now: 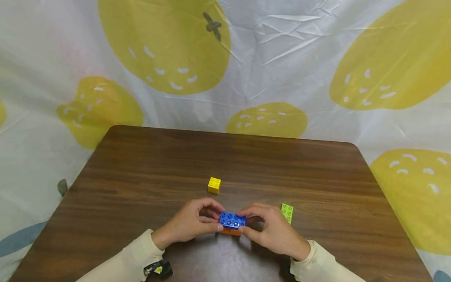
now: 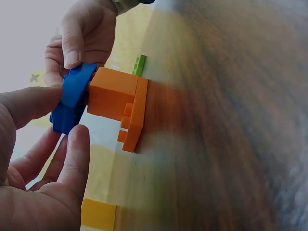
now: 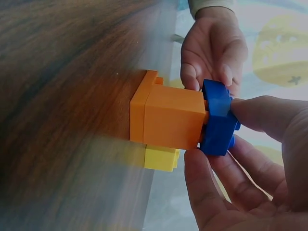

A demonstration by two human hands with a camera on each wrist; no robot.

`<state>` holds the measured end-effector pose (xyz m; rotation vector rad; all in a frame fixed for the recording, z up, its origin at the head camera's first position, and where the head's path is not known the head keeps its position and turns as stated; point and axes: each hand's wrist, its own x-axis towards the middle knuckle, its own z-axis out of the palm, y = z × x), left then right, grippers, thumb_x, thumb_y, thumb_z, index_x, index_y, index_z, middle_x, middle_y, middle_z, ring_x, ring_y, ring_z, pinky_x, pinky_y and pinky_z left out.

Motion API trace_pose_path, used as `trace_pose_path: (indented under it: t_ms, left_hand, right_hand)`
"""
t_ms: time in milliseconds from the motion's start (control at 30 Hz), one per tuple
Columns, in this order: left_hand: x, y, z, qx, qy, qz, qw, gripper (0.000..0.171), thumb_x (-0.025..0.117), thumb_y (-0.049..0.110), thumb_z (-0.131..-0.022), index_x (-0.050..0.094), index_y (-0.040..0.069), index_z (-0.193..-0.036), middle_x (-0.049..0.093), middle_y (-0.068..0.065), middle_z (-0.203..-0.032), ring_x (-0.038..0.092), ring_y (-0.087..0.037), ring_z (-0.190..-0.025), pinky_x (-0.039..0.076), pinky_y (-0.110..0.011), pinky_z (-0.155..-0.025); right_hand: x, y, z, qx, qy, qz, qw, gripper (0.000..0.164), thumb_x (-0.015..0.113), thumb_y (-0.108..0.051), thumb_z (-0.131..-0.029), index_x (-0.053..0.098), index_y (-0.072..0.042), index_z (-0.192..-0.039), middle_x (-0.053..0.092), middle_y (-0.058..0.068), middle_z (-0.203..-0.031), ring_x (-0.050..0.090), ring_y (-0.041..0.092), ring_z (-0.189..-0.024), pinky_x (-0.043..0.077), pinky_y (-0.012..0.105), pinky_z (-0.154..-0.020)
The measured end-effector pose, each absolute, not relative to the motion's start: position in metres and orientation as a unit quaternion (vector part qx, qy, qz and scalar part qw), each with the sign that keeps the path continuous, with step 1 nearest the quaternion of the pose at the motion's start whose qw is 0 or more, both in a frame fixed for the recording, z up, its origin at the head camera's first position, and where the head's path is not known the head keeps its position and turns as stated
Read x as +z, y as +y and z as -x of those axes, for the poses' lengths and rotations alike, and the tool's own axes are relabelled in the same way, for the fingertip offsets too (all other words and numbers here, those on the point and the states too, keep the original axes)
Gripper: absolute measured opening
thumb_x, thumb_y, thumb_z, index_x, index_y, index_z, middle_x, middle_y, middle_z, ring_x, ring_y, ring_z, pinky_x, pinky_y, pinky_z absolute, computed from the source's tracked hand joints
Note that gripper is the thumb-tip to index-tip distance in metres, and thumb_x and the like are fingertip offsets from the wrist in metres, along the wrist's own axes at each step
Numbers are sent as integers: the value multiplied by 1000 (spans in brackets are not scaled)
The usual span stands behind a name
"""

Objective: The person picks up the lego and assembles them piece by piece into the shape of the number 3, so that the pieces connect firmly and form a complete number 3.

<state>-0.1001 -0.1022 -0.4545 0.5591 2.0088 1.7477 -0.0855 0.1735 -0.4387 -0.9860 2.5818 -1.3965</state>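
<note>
A blue toy building brick [image 1: 232, 220] with studs on top is pinched by both hands, one at each end. My left hand [image 1: 190, 221] holds its left end between thumb and fingers. On the right end, my right hand [image 1: 271, 229] grips it the same way. Right under the blue brick stands an orange block [image 3: 174, 117], whose studs show in a narrow gap between the two. That block sits on a flat, longer orange brick [image 2: 136, 118] lying on the table, with several studs bare at one side.
A yellow brick [image 1: 214, 185] stands on the brown wooden table [image 1: 141, 168] beyond the hands. Just past the right hand lies a green brick [image 1: 287, 212], partly hidden by it. A white curtain [image 1: 275, 74] with yellow fruit prints hangs behind the table.
</note>
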Motion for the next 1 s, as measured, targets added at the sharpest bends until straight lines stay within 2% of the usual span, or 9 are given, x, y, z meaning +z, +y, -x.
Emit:
trace_pose_path:
  t_ms: [333, 567, 833, 1000]
  left_hand:
    - [-456, -102, 100, 629, 722, -198, 209, 38, 85, 11, -91, 68, -1, -123, 70, -16, -119, 69, -26, -107, 62, -26, -92]
    - [-456, -102, 100, 623, 726, -199, 212, 36, 84, 12, -91, 69, 0, -122, 70, -16, -118, 69, -26, -108, 62, -25, -92]
    - [-457, -103, 101, 616, 731, -197, 219, 36, 85, 12, -91, 69, 1, -122, 70, -15, -119, 69, -25, -108, 62, -25, -92]
    - [-458, -104, 102, 613, 734, -197, 217, 36, 85, 13, -91, 69, 2, -122, 70, -14, -120, 69, -25, -109, 62, -26, -93]
  right_hand:
    - [-441, 174, 86, -447, 838, 313, 27, 29, 86, -9, -88, 78, -13, -115, 78, 0, -109, 77, 11, -92, 66, 35, -80]
    - [-440, 174, 87, -434, 847, 306, 24, 32, 88, -12, -85, 80, -17, -115, 78, -7, -109, 74, 6, -95, 66, 36, -81]
    - [-441, 174, 89, -461, 825, 325, 40, 25, 86, -13, -90, 79, -9, -114, 79, 5, -109, 77, 14, -94, 66, 31, -78]
    - [-442, 173, 90, -461, 820, 337, 38, 24, 85, -13, -91, 80, -8, -113, 79, 5, -108, 76, 13, -95, 66, 31, -77]
